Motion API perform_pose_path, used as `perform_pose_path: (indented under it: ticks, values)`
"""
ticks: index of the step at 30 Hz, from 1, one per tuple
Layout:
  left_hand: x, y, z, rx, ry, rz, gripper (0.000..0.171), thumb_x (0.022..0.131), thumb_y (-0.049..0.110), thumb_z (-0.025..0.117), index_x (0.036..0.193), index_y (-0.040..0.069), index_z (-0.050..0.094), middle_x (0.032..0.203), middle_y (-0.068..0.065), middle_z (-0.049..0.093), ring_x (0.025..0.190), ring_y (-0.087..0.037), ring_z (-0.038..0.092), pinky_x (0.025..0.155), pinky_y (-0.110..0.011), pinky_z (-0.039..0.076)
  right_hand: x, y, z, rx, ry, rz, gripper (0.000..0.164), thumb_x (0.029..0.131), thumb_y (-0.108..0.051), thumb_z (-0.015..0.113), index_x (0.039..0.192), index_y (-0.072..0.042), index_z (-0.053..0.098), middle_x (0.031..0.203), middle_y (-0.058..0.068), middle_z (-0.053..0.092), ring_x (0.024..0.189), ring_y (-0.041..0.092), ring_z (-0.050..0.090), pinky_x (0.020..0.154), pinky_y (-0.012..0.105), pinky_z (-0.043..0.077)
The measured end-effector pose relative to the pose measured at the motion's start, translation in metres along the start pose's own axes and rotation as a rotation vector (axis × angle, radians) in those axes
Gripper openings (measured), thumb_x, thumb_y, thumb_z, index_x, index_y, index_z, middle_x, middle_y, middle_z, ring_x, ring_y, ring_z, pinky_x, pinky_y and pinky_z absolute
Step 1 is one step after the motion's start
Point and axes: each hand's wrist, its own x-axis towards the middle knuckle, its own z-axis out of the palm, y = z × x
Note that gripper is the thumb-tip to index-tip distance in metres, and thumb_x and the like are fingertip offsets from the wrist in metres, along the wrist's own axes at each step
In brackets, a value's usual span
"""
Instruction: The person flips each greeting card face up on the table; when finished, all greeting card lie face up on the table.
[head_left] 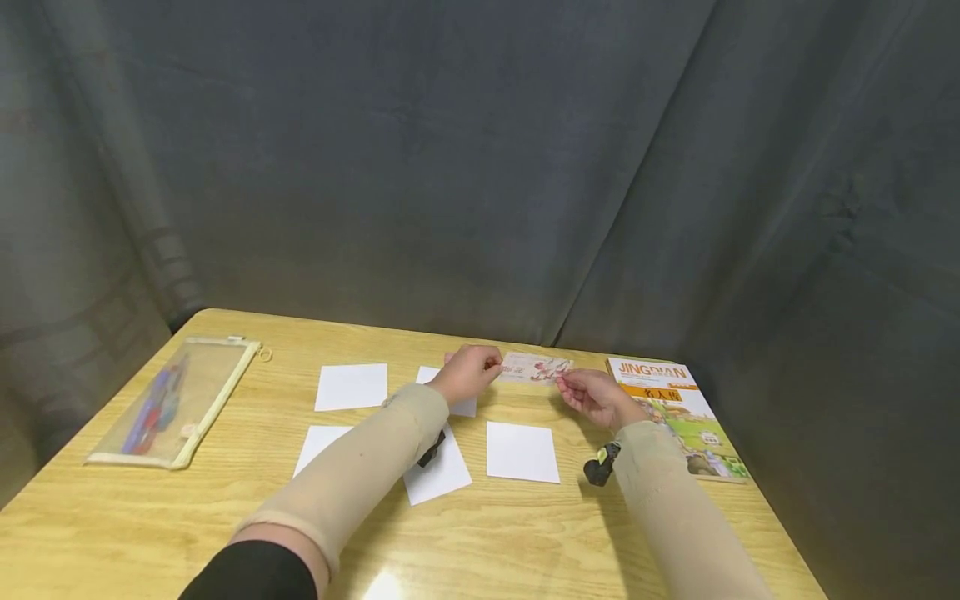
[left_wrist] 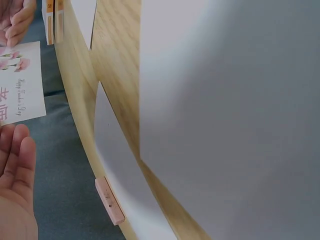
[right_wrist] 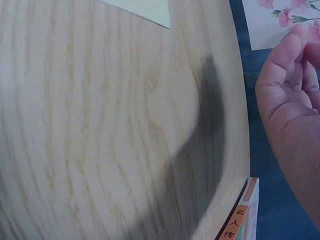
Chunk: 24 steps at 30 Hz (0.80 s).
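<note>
Between both hands is a greeting card [head_left: 528, 367] with pink flowers and the words "Happy Teacher's Day", held up above the far side of the table. My left hand [head_left: 469, 372] pinches its left edge. On the opposite edge, my right hand [head_left: 597, 397] grips it between thumb and fingers; the right wrist view shows the flowers beside those fingertips. Several white paper sheets lie below, among them one square sheet [head_left: 522, 452] between the forearms and another sheet [head_left: 351, 387] farther left. The left forearm partly covers others. A small pink block [left_wrist: 109, 201] sits by a sheet in the left wrist view.
A zipped mesh pouch [head_left: 176, 404] with pens inside lies at the table's left. Books with a colourful cover [head_left: 678, 408] lie at the right edge, beside my right hand. A dark curtain [head_left: 420, 167] hangs behind the wooden table [head_left: 247, 517].
</note>
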Motion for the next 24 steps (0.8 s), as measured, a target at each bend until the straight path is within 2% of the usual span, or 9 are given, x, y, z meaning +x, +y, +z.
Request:
perform_pose_path:
  ticks: [4, 8, 11, 13, 15, 18, 21, 22, 24]
  values:
    - [-0.001, 0.001, 0.001, -0.022, 0.013, -0.031, 0.009, 0.103, 0.015, 0.066, 0.098, 0.009, 0.072, 0.082, 0.002, 0.066, 0.072, -0.012, 0.053, 0.08, -0.037, 0.041, 0.0, 0.005, 0.0, -0.087, -0.012, -0.038, 0.011, 0.106, -0.001, 0.052, 0.103, -0.001, 0.062, 0.081, 0.001, 0.069, 0.07, 0.006, 0.064, 0.066, 0.018, 0.056]
    - [-0.001, 0.0, 0.002, -0.077, 0.035, -0.068, 0.008, 0.103, 0.014, 0.066, 0.099, 0.008, 0.07, 0.087, 0.002, 0.067, 0.079, -0.013, 0.057, 0.086, -0.038, 0.039, 0.002, 0.011, 0.0, -0.186, -0.014, -0.091, 0.009, 0.107, -0.003, 0.053, 0.107, -0.001, 0.061, 0.084, 0.001, 0.066, 0.072, 0.007, 0.061, 0.066, 0.017, 0.055]
    - [-0.001, -0.001, 0.004, -0.209, 0.005, -0.093, 0.01, 0.102, 0.011, 0.065, 0.099, 0.003, 0.068, 0.088, -0.005, 0.069, 0.083, -0.018, 0.065, 0.083, -0.034, 0.044, 0.003, 0.014, 0.0, -0.175, -0.005, -0.123, 0.008, 0.107, -0.002, 0.053, 0.107, -0.002, 0.061, 0.088, 0.003, 0.065, 0.079, 0.009, 0.064, 0.073, 0.019, 0.057]
    - [0.0, -0.002, 0.004, -0.334, -0.029, -0.12, 0.011, 0.103, 0.01, 0.063, 0.101, 0.0, 0.067, 0.092, -0.013, 0.071, 0.087, -0.024, 0.07, 0.079, -0.03, 0.05, 0.003, 0.014, 0.002, -0.135, -0.008, -0.138, 0.008, 0.107, -0.001, 0.051, 0.107, -0.002, 0.06, 0.09, 0.003, 0.066, 0.083, 0.01, 0.066, 0.077, 0.02, 0.058]
    - [0.0, -0.002, 0.005, -0.483, -0.059, -0.172, 0.012, 0.103, 0.008, 0.062, 0.104, -0.003, 0.066, 0.1, -0.02, 0.073, 0.094, -0.029, 0.072, 0.077, -0.032, 0.058, 0.002, 0.014, 0.004, -0.092, -0.032, -0.147, 0.01, 0.107, 0.0, 0.05, 0.105, -0.003, 0.059, 0.09, 0.004, 0.067, 0.085, 0.01, 0.067, 0.08, 0.021, 0.058]
    - [0.001, -0.002, 0.007, -0.642, -0.042, -0.251, 0.013, 0.104, 0.007, 0.061, 0.109, -0.005, 0.065, 0.109, -0.022, 0.073, 0.1, -0.029, 0.072, 0.088, -0.039, 0.059, 0.003, 0.015, 0.01, -0.059, -0.087, -0.157, 0.016, 0.108, 0.002, 0.047, 0.101, -0.005, 0.06, 0.089, 0.003, 0.068, 0.085, 0.009, 0.068, 0.081, 0.021, 0.058]
    - [0.002, -0.001, 0.009, -0.73, 0.006, -0.288, 0.013, 0.104, 0.005, 0.061, 0.11, -0.006, 0.065, 0.109, -0.022, 0.074, 0.102, -0.029, 0.072, 0.094, -0.046, 0.057, 0.005, 0.016, 0.018, -0.04, -0.111, -0.152, 0.015, 0.108, 0.002, 0.047, 0.101, -0.003, 0.059, 0.089, 0.003, 0.068, 0.084, 0.009, 0.068, 0.081, 0.021, 0.058]
    - [0.001, 0.0, 0.009, -0.737, 0.022, -0.288, 0.013, 0.104, 0.004, 0.06, 0.109, -0.007, 0.065, 0.108, -0.022, 0.074, 0.101, -0.03, 0.072, 0.093, -0.047, 0.057, 0.005, 0.017, 0.021, -0.039, -0.099, -0.148, 0.012, 0.108, 0.001, 0.047, 0.104, -0.002, 0.058, 0.089, 0.003, 0.068, 0.084, 0.008, 0.067, 0.08, 0.021, 0.058]
    - [0.0, 0.0, 0.011, -0.722, 0.05, -0.276, 0.01, 0.103, 0.002, 0.059, 0.106, -0.007, 0.064, 0.107, -0.025, 0.073, 0.101, -0.033, 0.071, 0.092, -0.048, 0.058, 0.006, 0.016, 0.026, -0.049, -0.017, -0.162, 0.008, 0.108, -0.002, 0.05, 0.114, 0.0, 0.054, 0.092, 0.002, 0.068, 0.084, 0.008, 0.067, 0.079, 0.02, 0.057]
